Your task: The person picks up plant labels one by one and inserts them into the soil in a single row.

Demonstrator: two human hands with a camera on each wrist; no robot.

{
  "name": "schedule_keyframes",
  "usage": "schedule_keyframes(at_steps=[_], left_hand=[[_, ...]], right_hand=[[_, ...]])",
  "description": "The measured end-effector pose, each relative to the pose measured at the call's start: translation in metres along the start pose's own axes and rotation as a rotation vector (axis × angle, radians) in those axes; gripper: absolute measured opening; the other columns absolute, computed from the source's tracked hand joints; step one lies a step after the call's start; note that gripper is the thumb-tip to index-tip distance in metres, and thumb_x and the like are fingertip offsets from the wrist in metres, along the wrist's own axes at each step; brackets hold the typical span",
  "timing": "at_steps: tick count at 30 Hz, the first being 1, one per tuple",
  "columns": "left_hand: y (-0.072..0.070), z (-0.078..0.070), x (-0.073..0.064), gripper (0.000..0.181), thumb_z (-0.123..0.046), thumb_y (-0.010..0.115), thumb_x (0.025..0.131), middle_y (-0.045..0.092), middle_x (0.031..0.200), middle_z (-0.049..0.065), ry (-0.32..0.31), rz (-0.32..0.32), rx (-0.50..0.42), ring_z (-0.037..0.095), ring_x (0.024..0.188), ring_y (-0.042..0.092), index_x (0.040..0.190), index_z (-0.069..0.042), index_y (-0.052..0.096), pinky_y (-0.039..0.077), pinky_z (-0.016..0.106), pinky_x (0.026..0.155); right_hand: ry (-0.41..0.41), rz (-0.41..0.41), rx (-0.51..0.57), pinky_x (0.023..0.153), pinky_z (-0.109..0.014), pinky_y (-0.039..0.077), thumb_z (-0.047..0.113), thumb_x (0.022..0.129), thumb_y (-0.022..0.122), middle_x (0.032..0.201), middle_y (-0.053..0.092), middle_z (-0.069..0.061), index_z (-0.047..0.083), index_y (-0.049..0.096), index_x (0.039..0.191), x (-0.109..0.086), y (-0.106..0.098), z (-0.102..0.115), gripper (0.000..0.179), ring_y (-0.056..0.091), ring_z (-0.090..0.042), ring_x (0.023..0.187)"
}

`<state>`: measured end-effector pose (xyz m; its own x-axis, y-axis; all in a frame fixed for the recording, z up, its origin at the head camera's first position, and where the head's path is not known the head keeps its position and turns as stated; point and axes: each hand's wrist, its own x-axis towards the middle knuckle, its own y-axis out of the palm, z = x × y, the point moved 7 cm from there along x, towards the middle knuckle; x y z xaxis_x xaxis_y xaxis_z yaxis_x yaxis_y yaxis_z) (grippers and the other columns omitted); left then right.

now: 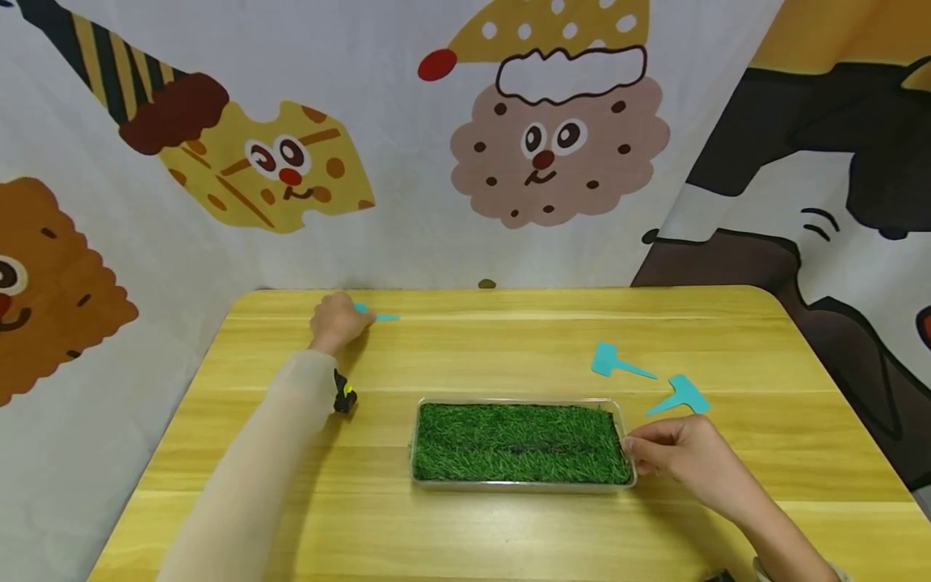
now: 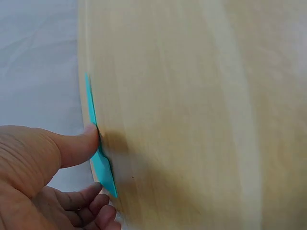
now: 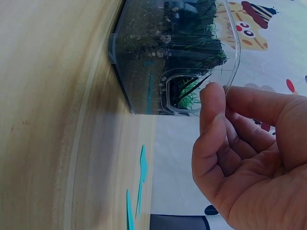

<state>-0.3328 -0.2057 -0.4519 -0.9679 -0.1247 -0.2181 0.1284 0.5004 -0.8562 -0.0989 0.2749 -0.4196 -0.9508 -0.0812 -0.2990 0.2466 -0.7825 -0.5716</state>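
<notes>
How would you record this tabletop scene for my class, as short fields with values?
Left hand: thumb touches a turquoise tag at the far edge of the table
Right hand: finger and thumb pinch the rim of a clear container
Contents: green grass-like strip
Other tags: a farther tag and a nearer tag, both turquoise, past the container's back right corner
Backdrop: pale cloth printed with cartoon figures

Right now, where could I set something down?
Bare tabletop lies behind the grass tray, and in front, between the arms. It's crowded right of the tray (right hand, two blue tags) and far left (left hand, third tag).
</notes>
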Motion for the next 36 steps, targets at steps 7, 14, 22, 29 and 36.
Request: schedule_keyframes(at_steps=[7,14,22,29,36], left_hand=[[-0.003,0.002,-0.001,0.041,-0.03,0.075,0.098,0.039,0.075,0.005,-0.05,0.038,-0.061,0.021,0.069,0.038,0.079,-0.009,0.044,0.034,0.034,0.062],[-0.004,0.004,0.0,0.031,-0.028,0.078,0.095,0.056,0.089,0.011,-0.073,0.046,-0.138,0.024,0.076,0.046,0.095,0.0,0.063,0.04,0.034,0.066],[-0.004,0.006,0.001,0.036,-0.027,0.083,0.092,0.048,0.067,0.003,-0.076,-0.035,-0.136,0.019,0.062,0.043,0.079,-0.005,0.057,0.038,0.031,0.056],[-0.003,0.016,-0.005,0.051,-0.012,0.082,0.091,0.03,0.055,-0.003,-0.065,-0.085,-0.244,0.014,0.051,0.03,0.062,-0.013,0.039,0.031,0.029,0.049],[-0.013,0.016,-0.01,0.031,-0.001,0.072,0.094,0.046,0.061,0.003,-0.007,-0.133,-0.337,0.015,0.054,0.041,0.067,-0.003,0.057,0.041,0.028,0.054]], right_hand=[[0.007,0.004,0.004,0.059,-0.031,0.052,0.026,0.1,0.074,0.084,0.077,-0.001,0.006,0.082,0.109,0.001,0.0,-0.001,0.023,0.071,-0.015,0.075],[0.006,0.007,0.012,0.06,-0.031,0.052,0.025,0.1,0.074,0.085,0.077,-0.001,0.006,0.082,0.109,0.0,-0.001,-0.001,0.023,0.071,-0.015,0.076],[0.013,0.015,0.015,0.063,-0.032,0.054,0.026,0.1,0.074,0.087,0.077,-0.002,0.006,0.081,0.11,0.0,-0.002,-0.001,0.024,0.071,-0.016,0.077],[-0.004,0.021,0.026,0.063,-0.032,0.055,0.025,0.099,0.074,0.085,0.076,-0.002,0.006,0.081,0.109,0.0,0.0,0.0,0.023,0.07,-0.015,0.076],[-0.005,0.017,0.018,0.063,-0.032,0.055,0.025,0.1,0.074,0.085,0.076,-0.002,0.006,0.081,0.11,0.001,0.0,0.0,0.023,0.07,-0.015,0.076]])
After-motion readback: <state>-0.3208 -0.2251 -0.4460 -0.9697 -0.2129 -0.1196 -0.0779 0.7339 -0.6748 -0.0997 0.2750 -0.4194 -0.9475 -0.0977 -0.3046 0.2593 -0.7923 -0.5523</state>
